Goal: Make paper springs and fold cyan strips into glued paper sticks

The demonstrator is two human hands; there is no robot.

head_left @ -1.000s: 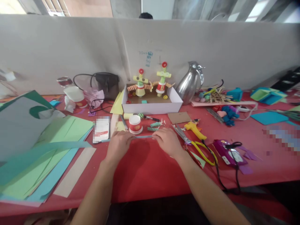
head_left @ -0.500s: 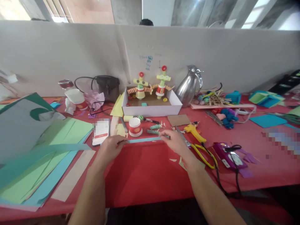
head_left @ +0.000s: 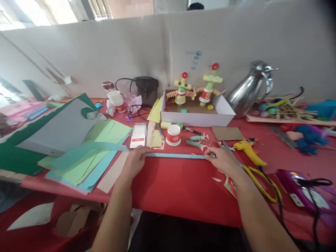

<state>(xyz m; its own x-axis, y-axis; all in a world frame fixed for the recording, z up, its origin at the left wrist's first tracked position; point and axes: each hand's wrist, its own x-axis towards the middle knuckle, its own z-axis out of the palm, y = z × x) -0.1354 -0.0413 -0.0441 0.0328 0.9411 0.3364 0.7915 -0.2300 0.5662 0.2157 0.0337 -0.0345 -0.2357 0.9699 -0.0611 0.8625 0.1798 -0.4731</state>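
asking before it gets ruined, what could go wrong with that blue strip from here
The thin blue strip, held out between the left hand and the right hand, might tear or crease if pulled hard. The scissors lie close to the right forearm, which could bump them.

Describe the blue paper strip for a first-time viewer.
Find the white box on the red table. Before it stands a red-banded paper cup; nearer still, a light-blue paper strip spans left hand to right hand. Unlike the pleated paper springs nearby, it's flat and straight.
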